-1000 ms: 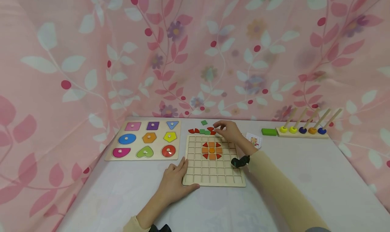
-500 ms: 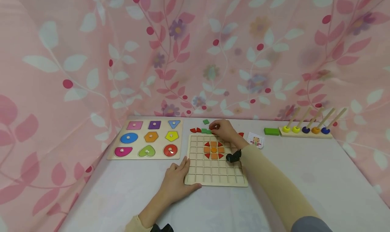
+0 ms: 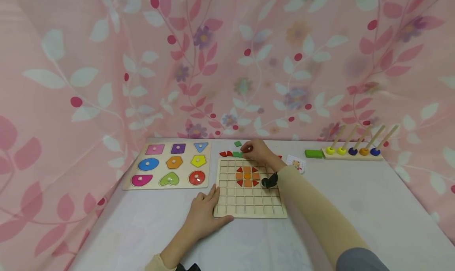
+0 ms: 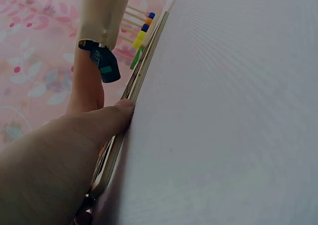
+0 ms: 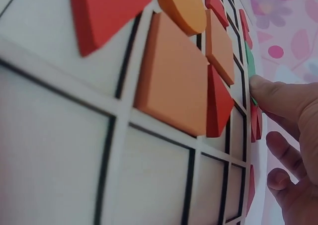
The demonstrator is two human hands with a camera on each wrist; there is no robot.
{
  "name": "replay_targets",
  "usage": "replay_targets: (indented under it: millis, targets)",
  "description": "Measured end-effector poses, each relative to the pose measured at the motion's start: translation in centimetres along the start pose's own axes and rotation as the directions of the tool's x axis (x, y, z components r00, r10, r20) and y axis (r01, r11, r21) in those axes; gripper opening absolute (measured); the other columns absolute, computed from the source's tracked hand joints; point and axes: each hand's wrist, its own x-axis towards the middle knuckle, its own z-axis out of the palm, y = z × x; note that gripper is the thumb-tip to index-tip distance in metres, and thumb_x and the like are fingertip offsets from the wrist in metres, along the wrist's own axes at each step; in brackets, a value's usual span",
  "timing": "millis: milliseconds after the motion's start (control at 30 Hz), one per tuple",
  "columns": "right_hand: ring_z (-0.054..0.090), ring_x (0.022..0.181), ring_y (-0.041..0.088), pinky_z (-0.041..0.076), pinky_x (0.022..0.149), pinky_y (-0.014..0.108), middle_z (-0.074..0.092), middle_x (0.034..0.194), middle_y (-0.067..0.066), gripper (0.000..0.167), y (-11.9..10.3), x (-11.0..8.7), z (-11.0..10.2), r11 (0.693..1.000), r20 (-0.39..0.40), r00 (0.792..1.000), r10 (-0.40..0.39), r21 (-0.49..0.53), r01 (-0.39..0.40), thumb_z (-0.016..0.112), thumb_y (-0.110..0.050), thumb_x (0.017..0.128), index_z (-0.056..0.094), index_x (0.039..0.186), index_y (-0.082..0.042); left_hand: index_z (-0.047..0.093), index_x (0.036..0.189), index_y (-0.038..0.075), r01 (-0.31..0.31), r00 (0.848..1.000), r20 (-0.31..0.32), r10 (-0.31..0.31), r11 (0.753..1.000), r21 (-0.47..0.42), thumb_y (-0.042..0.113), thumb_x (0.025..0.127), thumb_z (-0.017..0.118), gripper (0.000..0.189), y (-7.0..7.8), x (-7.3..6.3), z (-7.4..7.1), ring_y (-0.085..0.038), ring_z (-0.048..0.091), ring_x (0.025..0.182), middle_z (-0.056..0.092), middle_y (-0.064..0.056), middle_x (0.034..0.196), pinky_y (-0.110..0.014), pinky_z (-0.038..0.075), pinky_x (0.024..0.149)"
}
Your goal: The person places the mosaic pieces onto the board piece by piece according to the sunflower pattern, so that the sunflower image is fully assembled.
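A wooden grid board (image 3: 231,206) lies on the table, with orange and red pieces (image 3: 247,176) set in its upper middle. My left hand (image 3: 204,211) rests at its lower left corner, fingers along the left edge and thumb (image 4: 121,113) on the near edge. Beyond the far edge, my right hand (image 3: 259,151) reaches into a row of loose pieces. Its thumb and a finger pinch at a green square piece (image 5: 250,58); the thumb covers part of it. Red pieces (image 5: 256,121) sit right beside that thumb. The right hand's other fingers are loosely bent.
A wooden shape puzzle (image 3: 163,188) with knobbed pieces stands left of the board. Right of it lie a pattern card (image 3: 296,163), a green block (image 3: 313,154) and a peg stand (image 3: 352,157) with coloured beads. A floral curtain (image 3: 227,65) hangs behind the table.
My right hand has moved slightly left along the loose pieces, from the red ones to the green squares. The left hand has stayed on the board's corner.
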Motion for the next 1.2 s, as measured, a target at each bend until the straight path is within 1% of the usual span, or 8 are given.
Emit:
replay_targets:
  millis: [100, 333, 567, 733, 867, 967, 1100, 1200]
  targets:
    - [0.07, 0.111, 0.031, 0.056, 0.098, 0.044, 0.075, 0.122, 0.014, 0.027, -0.1, 0.3, 0.2, 1.0, 0.013, 1.0, 0.003, -0.017, -0.003, 0.078, -0.009, 0.097, 0.076, 0.122, 0.0, 0.046, 0.161, 0.007, 0.002, 1.0, -0.004, -0.002, 1.0, 0.003, 0.075, 0.08, 0.077, 0.11, -0.1, -0.1, 0.1, -0.013, 0.038, 0.093, 0.038, -0.008, 0.17, -0.031, 0.034, 0.079]
    - [0.069, 0.113, 0.032, 0.056, 0.1, 0.044, 0.073, 0.123, 0.014, 0.028, -0.9, 0.8, 0.3, 0.997, 0.03, 1.0, 0.009, -0.073, -0.006, 0.078, -0.01, 0.097, 0.077, 0.123, -0.001, 0.047, 0.159, 0.004, -0.034, 0.999, -0.033, 0.035, 0.999, 0.019, 0.075, 0.081, 0.076, 0.109, -0.1, 0.0, 0.0, -0.014, 0.04, 0.092, 0.042, -0.012, 0.168, -0.034, 0.035, 0.082]
    - [0.068, 0.11, 0.031, 0.055, 0.098, 0.046, 0.075, 0.122, 0.015, 0.031, -1.5, 0.7, -0.1, 0.995, 0.063, 0.998, 0.012, -0.098, -0.006, 0.08, -0.011, 0.096, 0.076, 0.125, 0.0, 0.049, 0.158, 0.002, -0.044, 0.999, -0.019, 0.044, 0.999, 0.018, 0.074, 0.081, 0.077, 0.109, 0.2, 0.0, -0.3, -0.015, 0.04, 0.092, 0.043, -0.014, 0.167, -0.034, 0.036, 0.081]
    - [0.07, 0.108, 0.03, 0.056, 0.098, 0.045, 0.077, 0.118, 0.014, 0.028, -1.0, 0.7, -0.1, 0.989, 0.068, 0.997, -0.021, -0.147, 0.031, 0.08, -0.014, 0.096, 0.078, 0.121, -0.001, 0.05, 0.157, 0.003, -0.048, 0.999, -0.016, 0.048, 0.999, 0.026, 0.074, 0.081, 0.077, 0.109, 0.2, -0.1, -0.3, -0.015, 0.041, 0.093, 0.043, -0.014, 0.167, -0.033, 0.037, 0.08]
    - [0.069, 0.11, 0.03, 0.055, 0.099, 0.045, 0.076, 0.119, 0.014, 0.027, -0.4, 0.7, -0.1, 0.983, 0.057, 0.998, -0.012, -0.181, 0.022, 0.078, -0.018, 0.098, 0.078, 0.12, -0.002, 0.049, 0.157, 0.003, -0.049, 0.999, -0.022, 0.05, 0.999, 0.023, 0.074, 0.08, 0.077, 0.109, 0.2, -0.1, -0.3, -0.015, 0.041, 0.093, 0.043, -0.013, 0.167, -0.033, 0.037, 0.08]
    - [0.067, 0.11, 0.03, 0.054, 0.1, 0.046, 0.075, 0.119, 0.014, 0.029, 0.1, 0.6, -0.4, 0.983, 0.046, 0.999, -0.003, -0.184, 0.012, 0.078, -0.02, 0.098, 0.078, 0.121, -0.003, 0.049, 0.158, 0.003, -0.051, 0.998, -0.028, 0.052, 0.998, 0.021, 0.074, 0.08, 0.078, 0.109, 0.1, -0.1, -0.3, -0.015, 0.041, 0.093, 0.043, -0.013, 0.167, -0.033, 0.037, 0.08]
    - [0.067, 0.108, 0.032, 0.055, 0.098, 0.048, 0.075, 0.118, 0.016, 0.032, 0.6, 0.2, -0.9, 0.986, 0.046, 0.999, -0.023, -0.162, 0.031, 0.081, -0.018, 0.095, 0.078, 0.121, 0.0, 0.049, 0.158, 0.003, -0.048, 0.999, -0.023, 0.048, 0.999, 0.012, 0.075, 0.08, 0.077, 0.11, 0.0, -0.1, -0.2, -0.015, 0.041, 0.093, 0.043, -0.013, 0.167, -0.032, 0.036, 0.079]
    - [0.069, 0.107, 0.032, 0.056, 0.097, 0.048, 0.075, 0.116, 0.017, 0.031, 0.8, 0.1, -1.2, 0.985, 0.055, 0.998, -0.025, -0.169, 0.034, 0.081, -0.017, 0.094, 0.078, 0.119, 0.001, 0.049, 0.158, 0.003, -0.043, 0.999, -0.021, 0.044, 0.999, 0.01, 0.075, 0.08, 0.077, 0.11, -0.1, -0.1, -0.1, -0.015, 0.041, 0.092, 0.043, -0.013, 0.167, -0.033, 0.036, 0.079]
